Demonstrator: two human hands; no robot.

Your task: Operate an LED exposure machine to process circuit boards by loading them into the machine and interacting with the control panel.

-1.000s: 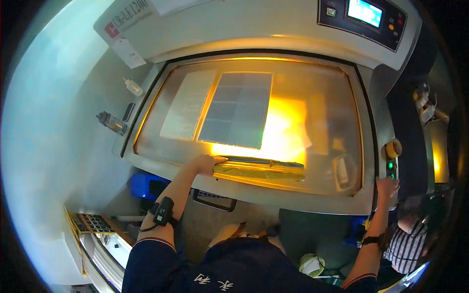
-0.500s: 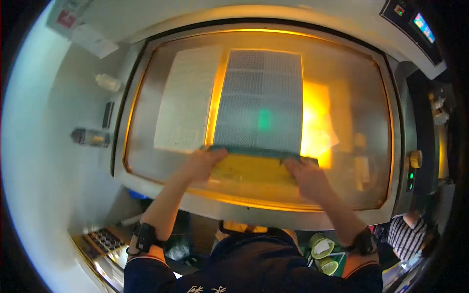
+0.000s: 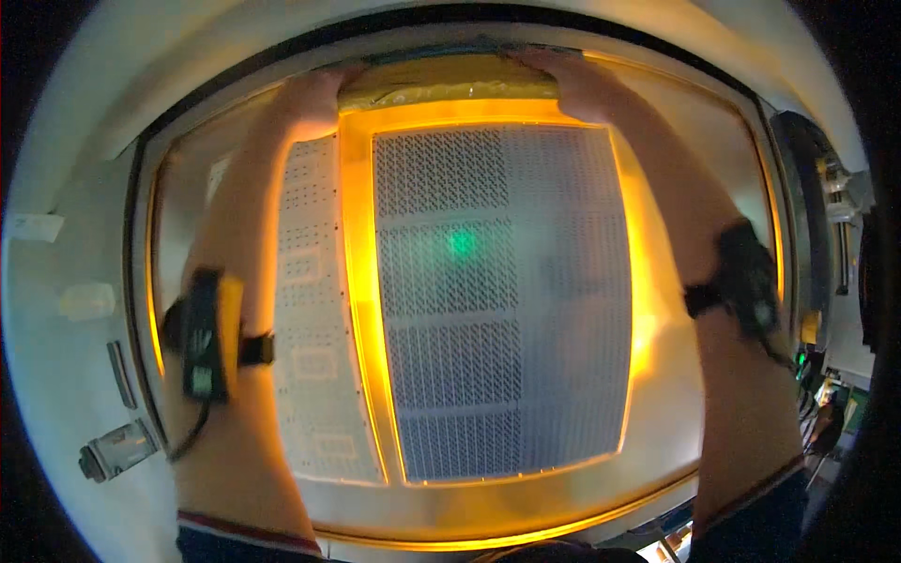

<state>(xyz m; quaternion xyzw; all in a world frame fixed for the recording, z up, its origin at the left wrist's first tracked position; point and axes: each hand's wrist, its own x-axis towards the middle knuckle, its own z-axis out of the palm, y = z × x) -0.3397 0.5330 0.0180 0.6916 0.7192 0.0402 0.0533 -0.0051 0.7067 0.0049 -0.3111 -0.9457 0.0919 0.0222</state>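
Note:
Both arms reach forward over a lit machine bed (image 3: 554,502) under a translucent sheet. My left hand (image 3: 328,89) and my right hand (image 3: 558,80) are closed on the two ends of a long yellow, dark-topped bar (image 3: 446,75) near the bed's far edge. Nearer me lie a dark gridded panel (image 3: 497,300) and, to its left, a pale panel with small marks (image 3: 314,347), with orange light glowing around them. A green light spot shows on the dark panel. Black devices are strapped to both forearms. The fingertips are partly blurred.
Along the left ledge are a clear bottle (image 3: 117,450), a small white bottle (image 3: 86,300) and a dark slim object (image 3: 122,373). A dark frame (image 3: 474,17) rims the bed. At the right edge are small green lights (image 3: 801,359) and other equipment.
The bar has moved from the bed's front to its far edge with both hands on it. My right hand left the side buttons for the bar. My view has moved in over the bed.

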